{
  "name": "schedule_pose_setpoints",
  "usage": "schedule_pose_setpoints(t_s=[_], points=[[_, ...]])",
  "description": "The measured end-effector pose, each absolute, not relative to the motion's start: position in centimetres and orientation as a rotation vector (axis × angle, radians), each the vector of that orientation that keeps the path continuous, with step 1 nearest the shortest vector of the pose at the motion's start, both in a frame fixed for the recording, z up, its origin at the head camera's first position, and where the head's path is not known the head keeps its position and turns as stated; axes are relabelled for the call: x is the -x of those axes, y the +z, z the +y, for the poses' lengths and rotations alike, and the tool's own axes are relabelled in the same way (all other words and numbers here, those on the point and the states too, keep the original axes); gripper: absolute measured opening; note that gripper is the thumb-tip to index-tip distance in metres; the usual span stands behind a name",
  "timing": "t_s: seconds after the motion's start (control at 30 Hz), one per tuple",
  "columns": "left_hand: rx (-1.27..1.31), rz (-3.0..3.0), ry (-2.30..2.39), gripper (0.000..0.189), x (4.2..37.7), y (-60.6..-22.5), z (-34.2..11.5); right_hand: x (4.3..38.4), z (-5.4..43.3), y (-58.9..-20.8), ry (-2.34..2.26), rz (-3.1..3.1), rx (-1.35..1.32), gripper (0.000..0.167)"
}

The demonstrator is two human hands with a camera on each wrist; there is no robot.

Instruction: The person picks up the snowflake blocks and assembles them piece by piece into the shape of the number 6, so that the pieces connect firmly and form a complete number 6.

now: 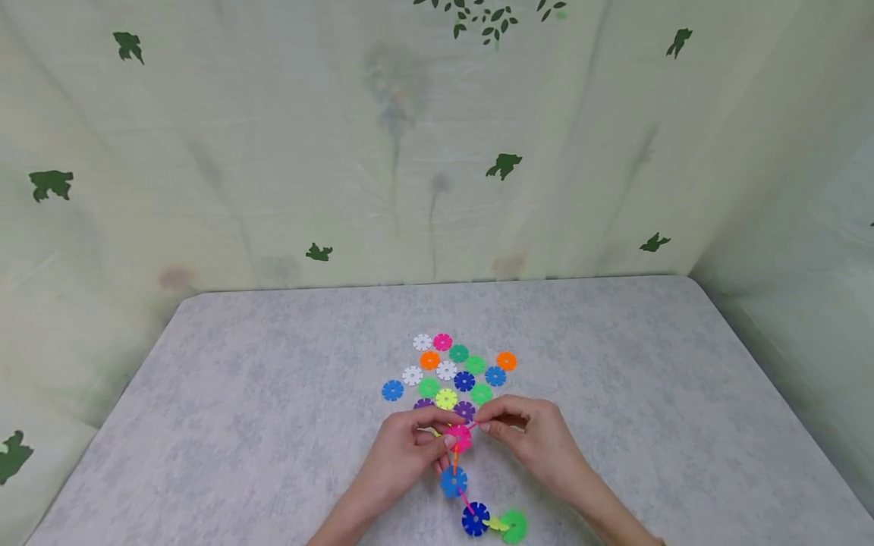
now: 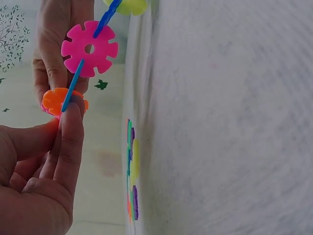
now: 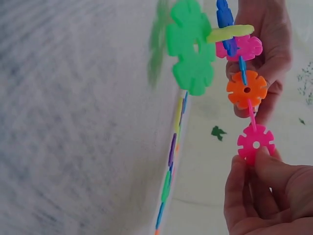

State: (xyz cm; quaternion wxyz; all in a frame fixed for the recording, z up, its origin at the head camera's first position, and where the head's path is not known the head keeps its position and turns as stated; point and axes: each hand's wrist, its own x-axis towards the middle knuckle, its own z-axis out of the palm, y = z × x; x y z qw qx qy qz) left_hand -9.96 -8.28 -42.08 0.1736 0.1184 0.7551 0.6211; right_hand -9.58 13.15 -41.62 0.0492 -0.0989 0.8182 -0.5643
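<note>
Both hands hold up a chain of slotted plastic flower discs. My left hand (image 1: 408, 447) pinches a pink disc (image 1: 460, 438) near the top of the chain. Between the thumb and fingertips of my right hand (image 1: 536, 436) is the end pink disc (image 3: 256, 139), edge-on in the head view and joined to the left hand's pink disc. Below them hang an orange disc (image 3: 247, 88), a light blue disc (image 1: 454, 482), another pink disc (image 2: 89, 49), a dark blue disc (image 1: 476, 519), a yellow disc (image 3: 230, 33) and a green disc (image 1: 514, 526), linked slot to slot.
Loose discs of several colours lie flat on the grey table (image 1: 273, 379) just beyond the hands, among them a yellow disc (image 1: 446, 399), an orange disc (image 1: 506, 361) and a blue disc (image 1: 392, 390). A patterned curtain (image 1: 273, 152) rises behind the table.
</note>
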Motion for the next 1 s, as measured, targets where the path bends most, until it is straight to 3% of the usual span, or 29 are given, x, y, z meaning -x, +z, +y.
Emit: schedule_pose_setpoints(t_s=[0.2,0.57,0.73,1.0], points=[[-0.321,2.148,1.757,0.016,9.71,-41.77,-8.1,9.7,13.56,-41.78,-1.707,2.484,0.386,0.029],[-0.306,2.142,1.786,0.015,9.45,-41.83,-7.71,9.58,13.6,-41.84,-1.692,2.519,0.575,0.026],[-0.308,2.098,1.792,0.015,9.6,-41.77,-7.76,9.64,13.54,-41.95,-1.679,2.526,0.505,0.03],[-0.358,2.04,1.761,0.023,9.89,-41.99,-8.19,9.89,13.6,-41.85,-1.767,2.298,0.361,0.019]])
